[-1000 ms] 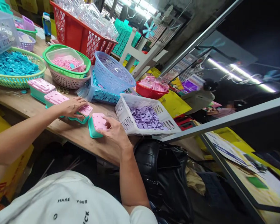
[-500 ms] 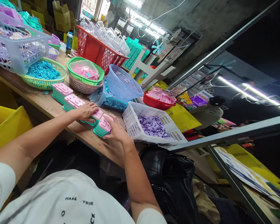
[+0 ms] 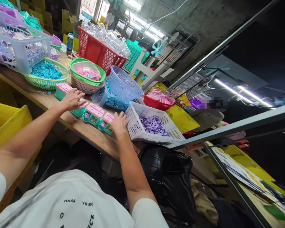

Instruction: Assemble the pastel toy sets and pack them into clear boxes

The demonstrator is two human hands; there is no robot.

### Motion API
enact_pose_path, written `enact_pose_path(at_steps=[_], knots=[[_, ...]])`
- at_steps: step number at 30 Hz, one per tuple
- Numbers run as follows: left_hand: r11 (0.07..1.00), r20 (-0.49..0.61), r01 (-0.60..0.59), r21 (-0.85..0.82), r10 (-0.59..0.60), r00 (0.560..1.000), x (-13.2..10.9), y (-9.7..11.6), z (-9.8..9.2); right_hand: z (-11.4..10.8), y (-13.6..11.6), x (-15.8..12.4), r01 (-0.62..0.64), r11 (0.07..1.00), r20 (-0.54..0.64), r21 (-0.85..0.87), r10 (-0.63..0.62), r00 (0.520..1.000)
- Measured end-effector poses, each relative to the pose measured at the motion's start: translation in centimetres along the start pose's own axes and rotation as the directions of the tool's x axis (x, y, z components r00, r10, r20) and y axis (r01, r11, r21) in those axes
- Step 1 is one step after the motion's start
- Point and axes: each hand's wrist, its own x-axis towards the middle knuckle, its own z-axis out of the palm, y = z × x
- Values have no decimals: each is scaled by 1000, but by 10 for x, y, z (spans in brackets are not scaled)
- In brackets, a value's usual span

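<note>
Compared with half a second ago, the left hand (image 3: pixel 72 99) has gone from the third pink-lidded teal box (image 3: pixel 94 113) to the second box (image 3: pixel 79 110), fingers loosely spread over its lid. The right hand (image 3: pixel 119 123) stays at the fourth box (image 3: pixel 105 123), fingers parted; how firmly it touches is unclear. That box now shows a windowed front. The boxes stand in a row along the wooden table (image 3: pixel 99 137), near a white basket (image 3: pixel 135 126) of purple pieces (image 3: pixel 153 126). Behind are a red crate (image 3: pixel 89 47), a fan (image 3: pixel 157 49) and tube lights (image 3: pixel 144 27).
</note>
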Motion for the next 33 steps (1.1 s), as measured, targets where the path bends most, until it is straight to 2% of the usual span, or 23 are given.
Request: enact_pose_path(at_steps=[2,3,5,7,8,10,12,14,15,17,18,20,22,23,24,26,28,30,31,32,33], knots=[[999,68,30,25,-32,997,-9,-14,3,2,-15,11,181,981,-57,68,-177,983],[999,72,28,23,-30,997,-14,-18,7,4,-26,16,290,952,-63,102,-285,956],[1000,10,23,-8,-23,1000,-20,-20,15,7,-50,28,478,867,-39,139,-477,878],[997,-73,15,-72,-21,997,-22,-19,23,11,-69,39,560,818,15,130,-566,824],[994,-99,2,-110,-13,995,-21,-18,26,12,-76,45,561,820,44,114,-568,822],[981,-115,-53,-184,33,993,-18,-17,28,14,-81,54,494,867,74,66,-498,864],[956,-88,-137,-258,118,989,-14,-16,26,15,-79,62,376,927,50,3,-376,925],[911,-30,-222,-349,226,974,-10,-16,20,15,-75,68,363,931,7,-24,-363,932],[882,7,-250,-400,275,961,-7,-17,16,14,-74,71,425,905,-5,-17,-425,905],[862,72,-224,-455,287,955,-1,-23,8,14,-74,76,615,788,-12,25,-615,788],[886,85,-162,-434,220,972,2,-27,4,14,-75,78,699,714,-4,50,-699,715],[947,33,28,-321,-18,999,10,-38,-2,16,-79,82,800,594,27,91,-804,594],[954,-87,221,-203,-243,966,19,-49,-6,19,-85,87,850,513,61,118,-858,509],[946,-120,282,-162,-303,945,24,-54,-6,21,-89,90,868,480,70,128,-877,475],[942,-110,313,-119,-326,939,27,-58,-6,24,-92,93,881,453,69,137,-892,447],[950,-2,313,2,-313,950,33,-64,-5,29,-99,97,903,405,50,144,-914,402],[966,129,244,90,-254,959,36,-71,-4,32,-104,99,927,351,36,134,-936,349],[985,180,166,37,-170,969,36,-78,-6,27,-106,96,941,317,38,121,-948,315],[991,191,123,-48,-112,975,35,-82,-8,23,-106,93,940,318,44,120,-948,315],[986,200,74,-147,-44,979,33,-86,-12,16,-105,87,931,344,52,120,-939,340],[971,202,23,-237,26,979,30,-90,-15,8,-104,81,910,398,69,116,-917,393]])
